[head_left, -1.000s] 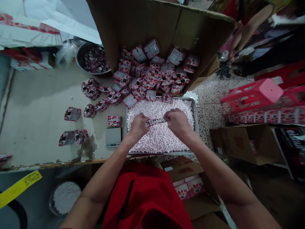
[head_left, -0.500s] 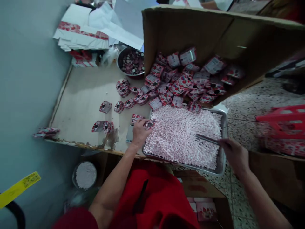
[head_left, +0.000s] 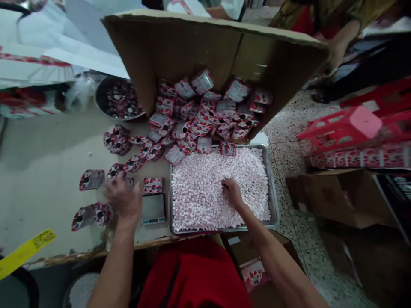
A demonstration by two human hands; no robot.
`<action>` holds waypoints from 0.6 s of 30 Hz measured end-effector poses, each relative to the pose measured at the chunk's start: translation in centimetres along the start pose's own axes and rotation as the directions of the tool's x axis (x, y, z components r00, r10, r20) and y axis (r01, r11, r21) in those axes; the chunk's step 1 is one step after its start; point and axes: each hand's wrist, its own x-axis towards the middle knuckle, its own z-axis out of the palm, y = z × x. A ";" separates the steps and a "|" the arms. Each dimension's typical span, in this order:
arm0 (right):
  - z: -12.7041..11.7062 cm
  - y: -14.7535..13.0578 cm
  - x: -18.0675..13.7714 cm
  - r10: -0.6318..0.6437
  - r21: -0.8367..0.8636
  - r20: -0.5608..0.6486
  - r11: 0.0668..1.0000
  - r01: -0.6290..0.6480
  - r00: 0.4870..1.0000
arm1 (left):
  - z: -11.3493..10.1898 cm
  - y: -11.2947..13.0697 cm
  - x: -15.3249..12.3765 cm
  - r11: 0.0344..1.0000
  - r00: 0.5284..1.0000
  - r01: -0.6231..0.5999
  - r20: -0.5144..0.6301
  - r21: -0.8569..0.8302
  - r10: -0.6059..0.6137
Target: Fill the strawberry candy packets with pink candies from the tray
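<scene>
My left hand (head_left: 126, 199) is smeared by motion over the table, beside small red printed packets (head_left: 114, 172); whether it holds one I cannot tell. In the metal tray (head_left: 273, 209), my right hand (head_left: 233, 193) reaches down into small pale pink pellets (head_left: 199, 192). Its fingers are drawn together, but what is in them I cannot make out. Between my left hand and the tray lie a small flat scale (head_left: 153, 209) with a grey top and a printed packet (head_left: 153, 185) just behind it. More packets (head_left: 91, 179) stand further left, their round dark openings showing.
Behind the tray, a tipped cardboard box (head_left: 199, 40) spills a heap of filled-looking packets (head_left: 205, 122). A round bowl (head_left: 120, 98) of small discs stands left of it. Red plastic stools (head_left: 343, 124) and open cartons (head_left: 337, 196) are on the right. Another person's arm (head_left: 218, 12) shows at the back.
My left hand has moved left, away from the tray edge where it held a packet. My right hand has moved inward over the pellets; the dark bar-like tool it held no longer shows. The view has shifted.
</scene>
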 end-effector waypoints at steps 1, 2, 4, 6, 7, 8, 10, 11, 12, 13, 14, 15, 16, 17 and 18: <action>0.1 -0.1 0.0 0.000 0.015 0.001 1.000 0.000 1.000 | 0.7 4.3 -0.6 0.988 0.988 -0.145 0.047 -0.062 0.148; -0.3 0.0 -0.3 0.003 0.039 0.005 0.999 -0.003 1.000 | 1.8 9.0 -1.2 0.941 0.937 -0.296 0.141 -0.162 0.319; -1.8 0.3 -1.0 0.028 0.113 0.004 0.993 -0.029 1.000 | 5.0 18.6 -2.1 0.757 0.714 -0.559 0.267 -0.338 0.647; -4.0 0.5 -2.0 0.067 0.199 -0.009 0.978 -0.064 0.998 | 8.6 26.6 -2.3 0.599 0.506 -0.687 0.321 -0.411 0.800; -5.2 0.4 -2.5 0.084 0.233 -0.014 0.969 -0.078 0.996 | 10.1 29.6 -2.0 0.577 0.451 -0.700 0.366 -0.421 0.814; -6.5 0.3 -3.0 0.099 0.261 -0.020 0.961 -0.090 0.995 | 11.2 31.6 -1.6 0.578 0.421 -0.693 0.409 -0.431 0.810; -9.0 -0.3 -4.0 0.125 0.303 -0.034 0.947 -0.109 0.992 | 12.1 33.1 -0.5 0.613 0.437 -0.619 0.434 -0.490 0.788; -10.2 -0.7 -4.4 0.139 0.321 -0.043 0.940 -0.118 0.989 | 11.9 32.7 0.0 0.627 0.469 -0.546 0.418 -0.555 0.778; -11.5 -1.2 -4.8 0.152 0.338 -0.056 0.933 -0.124 0.987 | 11.1 31.8 0.4 0.629 0.513 -0.441 0.395 -0.640 0.762; -12.8 -1.7 -5.1 0.160 0.352 -0.070 0.927 -0.126 0.985 | 10.1 30.5 0.4 0.612 0.561 -0.304 0.382 -0.730 0.734; -14.0 -2.2 -5.3 0.162 0.365 -0.080 0.923 -0.123 0.983 | 8.9 29.0 0.1 0.578 0.611 -0.137 0.391 -0.804 0.688; -15.0 -2.7 -5.5 0.160 0.375 -0.085 0.920 -0.117 0.983 | 7.6 27.5 -0.5 0.530 0.661 0.051 0.427 -0.846 0.617; -16.0 -3.2 -5.6 0.156 0.383 -0.085 0.917 -0.112 0.984 | 6.3 26.2 -1.5 0.475 0.699 0.250 0.496 -0.844 0.514; -16.7 -3.7 -5.6 0.153 0.387 -0.079 0.915 -0.111 0.985 | 5.3 25.0 -2.7 0.412 0.706 0.446 0.595 -0.795 0.384; -17.3 -4.0 -5.5 0.153 0.386 -0.067 0.915 -0.115 0.986 | 4.5 24.0 -4.1 0.335 0.667 0.625 0.705 -0.705 0.240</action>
